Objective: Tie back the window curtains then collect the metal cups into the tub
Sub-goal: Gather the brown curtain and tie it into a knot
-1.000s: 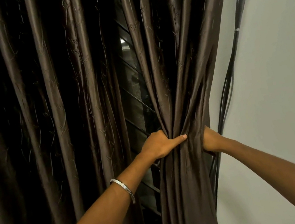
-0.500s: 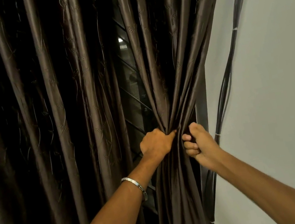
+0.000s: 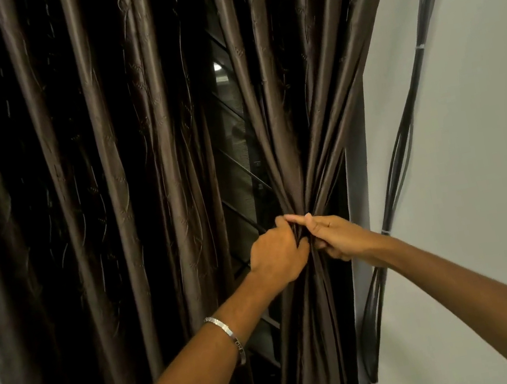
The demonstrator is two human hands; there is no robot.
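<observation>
Both hands grip the R curtain (image 3: 280, 119) bunched at 5 o'clock of centre, L hand (image 3: 277, 255) touching R hand (image 3: 334, 236), beside the wall (image 3: 475, 152) w/ cables (image 3: 405, 138) at 3 o'clock.

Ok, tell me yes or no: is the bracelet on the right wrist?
No, the metal bracelet sits on the left forearm, just behind the left hand gripping the gathered curtain.

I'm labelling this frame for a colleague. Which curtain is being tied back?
Start from the pale wall. The brown curtain panel beside it is the one, left hand and right hand gripping it. Unlike the loose-hanging left curtain, its folds are bunched.
</observation>
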